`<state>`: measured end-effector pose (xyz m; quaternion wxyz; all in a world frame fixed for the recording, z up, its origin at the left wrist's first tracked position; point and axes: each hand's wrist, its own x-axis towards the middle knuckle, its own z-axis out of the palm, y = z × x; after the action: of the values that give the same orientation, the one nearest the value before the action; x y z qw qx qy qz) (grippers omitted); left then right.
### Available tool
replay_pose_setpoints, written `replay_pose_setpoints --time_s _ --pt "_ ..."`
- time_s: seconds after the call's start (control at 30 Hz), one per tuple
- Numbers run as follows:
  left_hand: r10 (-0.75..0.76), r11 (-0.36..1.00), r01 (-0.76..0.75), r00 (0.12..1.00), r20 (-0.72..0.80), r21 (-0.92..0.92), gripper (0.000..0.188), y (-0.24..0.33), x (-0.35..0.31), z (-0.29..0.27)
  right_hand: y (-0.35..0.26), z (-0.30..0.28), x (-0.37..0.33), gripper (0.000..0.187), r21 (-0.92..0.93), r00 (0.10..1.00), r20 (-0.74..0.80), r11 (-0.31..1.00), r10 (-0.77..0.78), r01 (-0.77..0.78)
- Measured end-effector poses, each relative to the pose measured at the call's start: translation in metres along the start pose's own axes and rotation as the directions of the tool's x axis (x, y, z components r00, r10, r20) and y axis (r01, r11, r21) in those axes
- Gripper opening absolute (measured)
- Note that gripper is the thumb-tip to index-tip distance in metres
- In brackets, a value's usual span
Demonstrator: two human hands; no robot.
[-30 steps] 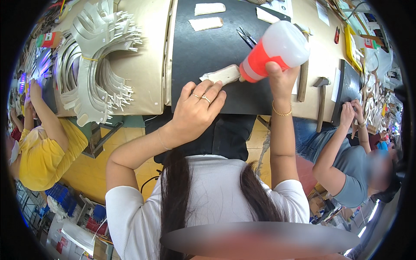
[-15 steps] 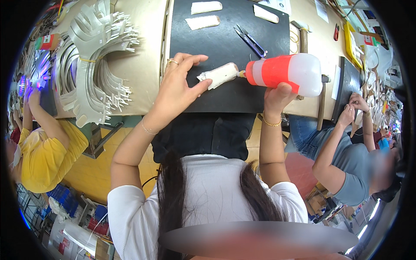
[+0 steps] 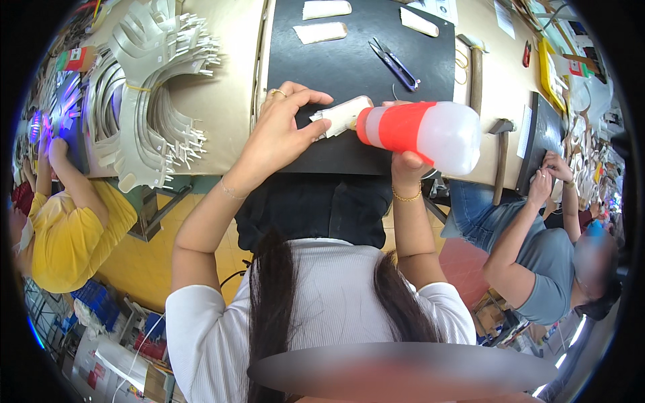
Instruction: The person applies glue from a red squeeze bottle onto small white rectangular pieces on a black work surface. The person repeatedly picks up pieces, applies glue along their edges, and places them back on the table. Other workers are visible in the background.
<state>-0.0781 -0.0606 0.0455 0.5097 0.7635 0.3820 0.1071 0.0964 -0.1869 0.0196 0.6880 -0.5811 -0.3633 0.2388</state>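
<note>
A cream-coloured, rounded tab with a ragged left end [image 3: 347,115] rests on a black mat [image 3: 316,60] in front of me. My left hand [image 3: 285,124] steadies its left end, with the thumb on the near edge and the forefinger along the far side. My right hand [image 3: 408,164] is wrapped round a translucent white squeeze bottle with red bands [image 3: 453,138], tipped almost flat. The bottle's nozzle is at the tab's near right edge; its tip is partly hidden. Behind the bottle, most of my right fingers are out of sight.
Further back on the mat lie several similar tabs [image 3: 321,33] and blue-handled thread snips [image 3: 396,65]. Left is a big bundle of pale strap-like pieces [image 3: 138,87]. Hammers [image 3: 501,154] lie right of the mat. People work on both sides: a yellow sleeve [image 3: 84,221] and blue-grey sleeve [image 3: 537,289].
The bottle has moved left and nearer to me, its nozzle going from the tab's right end to its near edge. My left hand stays at the tab's left end.
</note>
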Motion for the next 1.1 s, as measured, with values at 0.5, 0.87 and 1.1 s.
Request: replay_pose_setpoints --time_s 0.5,0.87,1.1 --pt "0.132 0.987 -0.120 0.986 -0.107 0.106 0.024 0.007 -0.009 0.003 -0.013 -0.011 0.007 0.102 0.244 0.934 -0.332 0.968 0.134 -0.052" --pt "-0.082 0.894 0.059 0.996 -0.033 -0.445 0.025 0.000 0.032 -0.014 -0.023 -0.025 0.026 0.093 0.205 0.839 -0.535 0.979 0.101 0.013" --pt "0.200 0.933 -0.056 0.903 -0.381 0.356 0.040 -0.007 0.061 -0.029 -0.019 -0.033 0.023 0.088 0.222 0.901 -0.424 0.975 0.094 0.002"
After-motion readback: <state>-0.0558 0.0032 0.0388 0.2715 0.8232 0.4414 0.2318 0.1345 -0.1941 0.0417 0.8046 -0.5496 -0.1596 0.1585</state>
